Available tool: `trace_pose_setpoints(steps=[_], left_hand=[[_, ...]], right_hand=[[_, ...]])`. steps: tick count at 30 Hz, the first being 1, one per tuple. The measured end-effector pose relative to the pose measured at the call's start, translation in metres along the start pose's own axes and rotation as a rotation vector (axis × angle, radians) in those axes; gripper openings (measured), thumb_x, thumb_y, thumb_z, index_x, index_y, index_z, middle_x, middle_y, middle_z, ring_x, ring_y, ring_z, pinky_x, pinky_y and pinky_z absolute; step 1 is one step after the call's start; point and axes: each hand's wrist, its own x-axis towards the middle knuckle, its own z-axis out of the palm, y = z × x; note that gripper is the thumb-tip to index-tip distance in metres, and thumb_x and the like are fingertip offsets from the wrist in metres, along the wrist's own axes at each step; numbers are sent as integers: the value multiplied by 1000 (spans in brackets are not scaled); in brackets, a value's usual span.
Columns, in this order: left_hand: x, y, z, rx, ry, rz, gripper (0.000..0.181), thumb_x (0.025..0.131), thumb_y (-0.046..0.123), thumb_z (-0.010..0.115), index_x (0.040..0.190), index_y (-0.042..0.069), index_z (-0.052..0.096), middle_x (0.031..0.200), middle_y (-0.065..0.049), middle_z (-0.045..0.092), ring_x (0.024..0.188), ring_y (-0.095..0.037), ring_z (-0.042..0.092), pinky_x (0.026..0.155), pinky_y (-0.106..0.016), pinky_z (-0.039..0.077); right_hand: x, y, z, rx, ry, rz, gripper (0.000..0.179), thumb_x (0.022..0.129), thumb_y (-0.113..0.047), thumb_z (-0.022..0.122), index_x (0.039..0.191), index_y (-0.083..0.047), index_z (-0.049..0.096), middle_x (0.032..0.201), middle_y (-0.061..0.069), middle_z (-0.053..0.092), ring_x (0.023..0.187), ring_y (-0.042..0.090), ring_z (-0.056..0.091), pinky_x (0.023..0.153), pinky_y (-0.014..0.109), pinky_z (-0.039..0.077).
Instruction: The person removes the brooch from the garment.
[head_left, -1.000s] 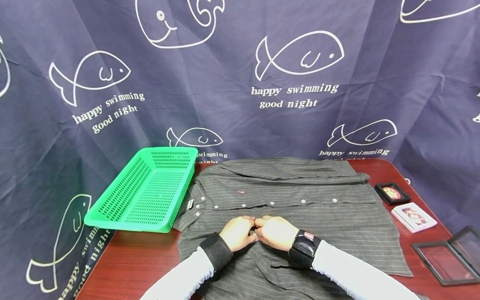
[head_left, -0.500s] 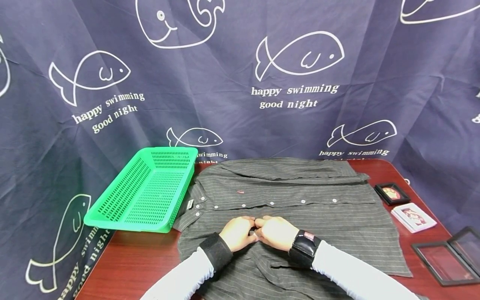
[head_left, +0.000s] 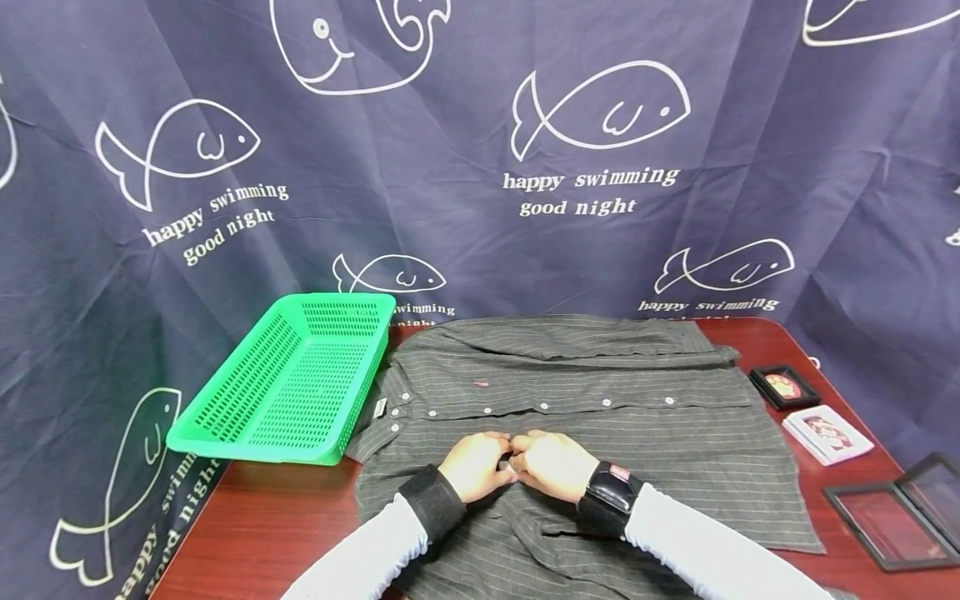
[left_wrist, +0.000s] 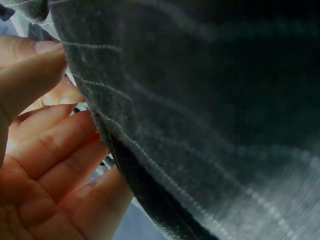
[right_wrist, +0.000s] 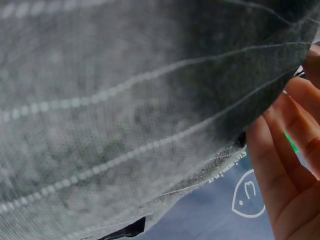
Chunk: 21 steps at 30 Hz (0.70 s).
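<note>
A dark grey shirt (head_left: 660, 450) with pale pinstripes and a row of white buttons lies spread on the table, collar to the left. My left hand (head_left: 474, 467) and right hand (head_left: 555, 465) meet over its near half, fingertips almost together, both pinching the cloth. Close up in the left wrist view, a raised fold of the shirt (left_wrist: 200, 120) fills most of the picture, with fingers (left_wrist: 55, 150) at its edge. The right wrist view has fingers (right_wrist: 272, 165) at the edge of the same cloth. The exact spot being pinched is hidden behind the hands.
A green plastic basket (head_left: 356, 417) stands at the left, beside the collar. Along the right side of the dark red table (head_left: 300, 517) are a small black framed item (head_left: 783, 387), a white picture card stack (head_left: 828, 435) and an unfolded black frame (head_left: 892, 525). A blue fish-print curtain (head_left: 450, 167) hangs behind.
</note>
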Motion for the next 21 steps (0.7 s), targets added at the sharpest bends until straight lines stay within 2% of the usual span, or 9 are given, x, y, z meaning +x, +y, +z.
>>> trace_pose_setpoints(steps=[5, 14, 17, 21], left_hand=[[0, 1, -2, 1, -2, 9, 28, 76, 29, 79, 99, 13, 73, 107, -4, 74, 100, -16, 70, 84, -28, 55], [0, 0, -3, 1, -3, 16, 29, 76, 29, 79, 99, 13, 73, 107, -4, 74, 100, -16, 70, 85, -28, 55], [0, 0, -4, 3, -1, 20, 28, 76, 30, 79, 97, 13, 73, 106, -5, 74, 100, -16, 70, 85, -28, 55], [-1, -1, -5, 0, -10, 26, 27, 77, 29, 78, 97, 11, 73, 107, -5, 74, 101, -16, 70, 85, -28, 55]], right_hand=[[-1, 1, -1, 38, -4, 19, 18, 66, -18, 84, 78, -19, 71, 82, -5, 61, 72, 12, 58, 66, 24, 49], [-2, 2, -2, 73, -54, 39, 19, 71, -18, 82, 86, -16, 72, 91, -2, 65, 78, 13, 62, 72, 27, 52], [-3, 3, -2, 97, -37, 45, 18, 71, -17, 82, 84, -16, 71, 88, -3, 64, 77, 12, 61, 71, 27, 51], [-3, 5, -2, 93, -1, 41, 18, 69, -16, 82, 71, -18, 65, 74, -6, 55, 67, 9, 55, 63, 24, 46]])
